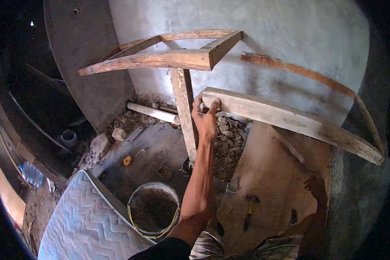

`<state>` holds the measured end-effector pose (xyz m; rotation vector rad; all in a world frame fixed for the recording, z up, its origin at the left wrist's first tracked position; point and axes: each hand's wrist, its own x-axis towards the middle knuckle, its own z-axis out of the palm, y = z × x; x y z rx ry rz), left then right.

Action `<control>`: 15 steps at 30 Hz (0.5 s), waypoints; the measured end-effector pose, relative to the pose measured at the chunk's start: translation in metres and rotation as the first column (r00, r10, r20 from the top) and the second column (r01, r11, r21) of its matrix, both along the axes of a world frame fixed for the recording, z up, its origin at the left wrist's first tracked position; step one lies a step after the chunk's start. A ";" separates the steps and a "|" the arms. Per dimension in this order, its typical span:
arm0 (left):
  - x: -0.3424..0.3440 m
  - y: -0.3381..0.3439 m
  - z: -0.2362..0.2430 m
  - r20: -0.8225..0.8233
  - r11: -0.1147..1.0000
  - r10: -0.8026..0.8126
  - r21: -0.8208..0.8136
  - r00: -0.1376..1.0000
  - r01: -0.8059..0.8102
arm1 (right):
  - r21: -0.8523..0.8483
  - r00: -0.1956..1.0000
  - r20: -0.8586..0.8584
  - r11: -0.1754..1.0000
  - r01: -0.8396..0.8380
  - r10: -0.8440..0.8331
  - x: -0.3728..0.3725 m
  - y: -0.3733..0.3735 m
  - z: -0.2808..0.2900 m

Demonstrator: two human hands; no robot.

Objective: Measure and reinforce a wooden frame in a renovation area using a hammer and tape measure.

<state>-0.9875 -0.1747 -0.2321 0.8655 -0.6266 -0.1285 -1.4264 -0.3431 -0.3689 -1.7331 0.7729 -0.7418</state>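
**Steady now: one hand on the plank end**

Only one hand shows, w/ its forearm coming up from the lower edge; can't tell for sure which it is, looks like the right hand [207, 116]. Fingers curled shut over the left end of the plank [290, 119], thumb underneath. Plank runs down to the right along the wall [290, 39], just beside the post [185, 112] of the wood frame [160, 58]. Other hand not in view.

To hold it well, in my judgement: keep the wrist straight, grip close to the end, keep the weight against the palm, not the fingertips. Watch the far end; it may swing or scrape the wall. Bucket [154, 210] and rubble [227, 138] sit below, so keep feet clear.
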 end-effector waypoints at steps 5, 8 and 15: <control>-0.005 -0.003 0.003 -0.042 0.997 -0.073 -0.035 0.996 0.071 | 0.076 0.999 -0.028 0.996 0.044 -0.042 -0.016 -0.010 -0.016; -0.003 0.000 0.002 -0.026 0.999 -0.019 0.033 0.999 0.020 | 0.029 0.982 -0.178 0.997 0.071 -0.065 0.000 0.006 0.010; -0.013 0.004 0.011 -0.042 0.999 -0.032 -0.031 0.999 0.031 | 0.092 0.997 -0.079 0.995 0.023 -0.015 -0.006 0.000 0.004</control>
